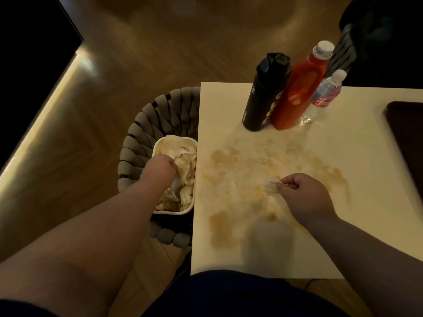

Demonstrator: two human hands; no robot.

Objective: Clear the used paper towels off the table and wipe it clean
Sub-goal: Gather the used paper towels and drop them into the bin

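The white table [357,161] carries wide brown smears [263,179] across its middle and near edge. My right hand [304,195] rests on the stained part and pinches a small scrap of paper towel [271,186] between thumb and fingers. Left of the table, a white bin [158,143] sits on a woven grey chair and is filled with crumpled, stained paper towels [185,179]. My left hand [160,167] reaches into that bin, its fingers buried in the towels; whether it grips one is hidden.
A black flask [263,97], a red bottle [297,92] and a small clear water bottle [322,99] stand together at the table's far side. A dark flat object [407,138] lies at the right edge. The woven chair [146,124] adjoins the table's left edge.
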